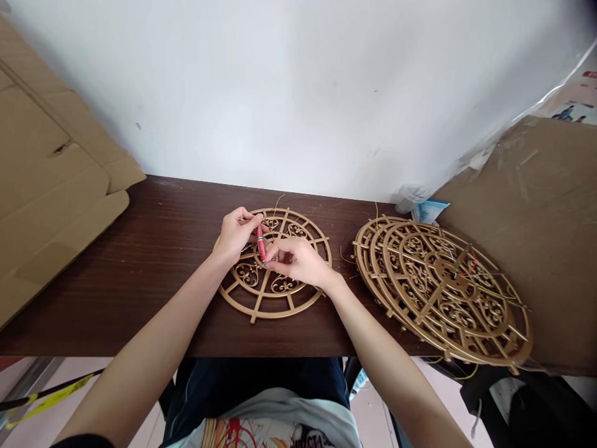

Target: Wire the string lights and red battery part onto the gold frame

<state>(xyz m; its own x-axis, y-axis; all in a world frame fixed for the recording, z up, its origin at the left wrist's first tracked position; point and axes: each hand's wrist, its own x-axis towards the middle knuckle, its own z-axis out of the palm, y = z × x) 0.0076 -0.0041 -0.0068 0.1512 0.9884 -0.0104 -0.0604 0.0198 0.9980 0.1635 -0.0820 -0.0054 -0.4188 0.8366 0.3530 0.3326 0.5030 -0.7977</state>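
A round gold openwork disc [274, 292] lies flat on the dark wooden table [153, 274] in front of me. Both hands rest over its middle. My left hand [236, 235] is closed, pinching the top of a small red cylinder [260, 242] that stands a little tilted above the disc's hub. My right hand [301, 260] is closed in a pinch at the cylinder's lower end, fingertips touching it. A thin yellow wire [278, 202] rises from the far side of the disc.
A leaning stack of similar gold discs [443, 286] with wires lies to the right, overhanging the front edge. Flattened cardboard [51, 186] stands at the left, more cardboard under plastic film [536, 205] at the right. A white wall backs the table.
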